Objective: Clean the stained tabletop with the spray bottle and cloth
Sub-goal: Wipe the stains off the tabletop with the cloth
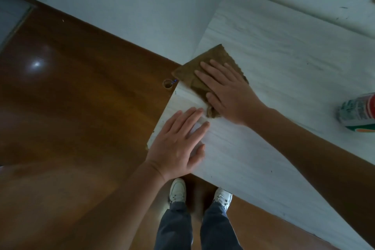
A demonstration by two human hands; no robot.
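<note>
The brown cloth (215,53) is pressed flat at the edge of the tabletop (284,57) under the right hand (229,95), fingers laid straight, so part of it is hidden beneath the palm. Just beside the cloth, nearer the person, the left hand (176,148) is rested on the tabletop with fingers straight. Well right of the cloth, the spray bottle (357,111) is cut off by the frame, its label blurred.

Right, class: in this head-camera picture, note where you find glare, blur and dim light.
Head view: a glare spot shines on the wooden floor at left; the spray bottle at the right edge is blurred and cropped; the light is dim overall; the left hand, right hand and cloth look fairly sharp.
</note>
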